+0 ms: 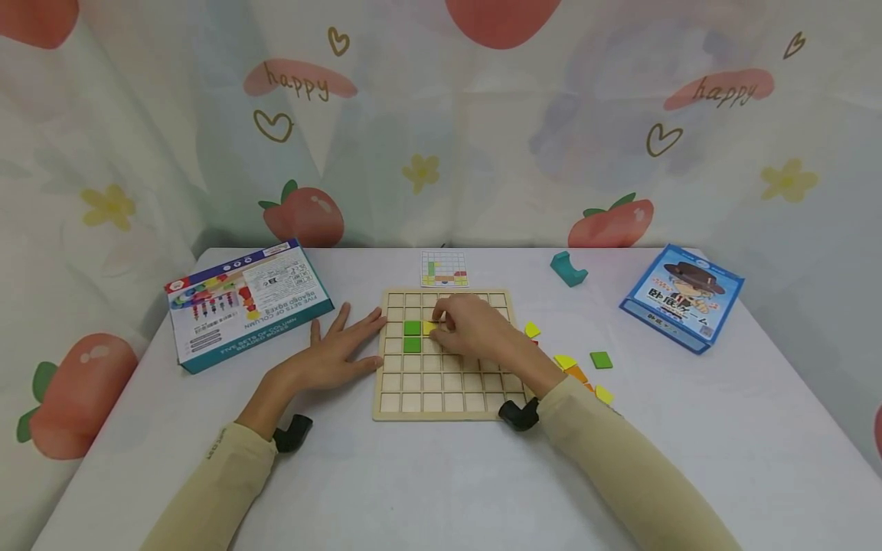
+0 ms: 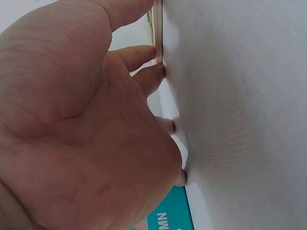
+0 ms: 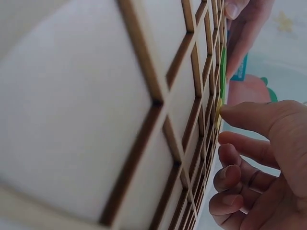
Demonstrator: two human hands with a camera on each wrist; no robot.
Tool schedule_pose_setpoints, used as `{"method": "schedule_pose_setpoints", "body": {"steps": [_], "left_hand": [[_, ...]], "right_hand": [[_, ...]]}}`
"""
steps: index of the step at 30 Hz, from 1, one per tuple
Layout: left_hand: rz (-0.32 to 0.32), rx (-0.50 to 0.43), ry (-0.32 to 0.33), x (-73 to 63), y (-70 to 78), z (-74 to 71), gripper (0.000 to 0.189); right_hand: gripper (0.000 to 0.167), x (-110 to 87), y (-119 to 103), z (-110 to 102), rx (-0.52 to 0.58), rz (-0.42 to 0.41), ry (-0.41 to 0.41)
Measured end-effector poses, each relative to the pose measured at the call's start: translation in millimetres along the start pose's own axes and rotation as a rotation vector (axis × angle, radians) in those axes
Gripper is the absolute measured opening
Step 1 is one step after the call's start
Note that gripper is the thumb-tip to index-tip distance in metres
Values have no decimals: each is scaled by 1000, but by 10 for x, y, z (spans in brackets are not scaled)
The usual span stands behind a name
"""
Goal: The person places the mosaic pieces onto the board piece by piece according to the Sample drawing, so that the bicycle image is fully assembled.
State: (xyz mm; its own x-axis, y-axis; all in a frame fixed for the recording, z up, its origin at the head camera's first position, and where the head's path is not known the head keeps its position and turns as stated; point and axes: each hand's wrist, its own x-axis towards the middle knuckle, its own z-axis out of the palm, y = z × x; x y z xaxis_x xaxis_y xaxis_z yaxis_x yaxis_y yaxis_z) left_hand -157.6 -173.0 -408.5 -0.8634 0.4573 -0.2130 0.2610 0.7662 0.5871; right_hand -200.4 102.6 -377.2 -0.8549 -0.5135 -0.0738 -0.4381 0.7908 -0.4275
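Observation:
A wooden grid board (image 1: 422, 402) lies flat on the table. Two green tiles (image 1: 412, 345) sit in neighbouring cells, one behind the other, toward its upper left. Over the board, my right hand (image 1: 475, 327) has its thumb and index finger at a yellow tile (image 1: 428, 328) in the cell right of the rear green one. In the right wrist view the thumb tip touches this yellow tile (image 3: 218, 115), and the other fingers curl loosely. My left hand (image 1: 329, 358) is spread beside the board, fingertips at its left edge; the left wrist view shows its palm (image 2: 96, 134).
Loose yellow tiles (image 1: 565, 361), a green tile (image 1: 602, 360) and orange pieces (image 1: 576, 373) lie right of the board. Behind it is a pattern card (image 1: 444, 269). A teal curved block (image 1: 568, 269) and a blue box (image 1: 682, 298) stand back right; a beaded-boxes carton (image 1: 248, 306) lies left.

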Motion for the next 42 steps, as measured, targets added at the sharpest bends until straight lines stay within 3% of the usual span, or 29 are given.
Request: {"method": "schedule_pose_setpoints", "body": {"steps": [11,16,42], "left_hand": [[-2,2,5,3,-4,6,74],[-9,7,4,-1,13,-4,75],[-10,11,3,-5,21,6,74]], "right_hand": [[27,-166,122,-101,-13,13,32],[28,-283,216,-151,-16,60,35],[31,-1073,821,-436,-21,178,113]]}}
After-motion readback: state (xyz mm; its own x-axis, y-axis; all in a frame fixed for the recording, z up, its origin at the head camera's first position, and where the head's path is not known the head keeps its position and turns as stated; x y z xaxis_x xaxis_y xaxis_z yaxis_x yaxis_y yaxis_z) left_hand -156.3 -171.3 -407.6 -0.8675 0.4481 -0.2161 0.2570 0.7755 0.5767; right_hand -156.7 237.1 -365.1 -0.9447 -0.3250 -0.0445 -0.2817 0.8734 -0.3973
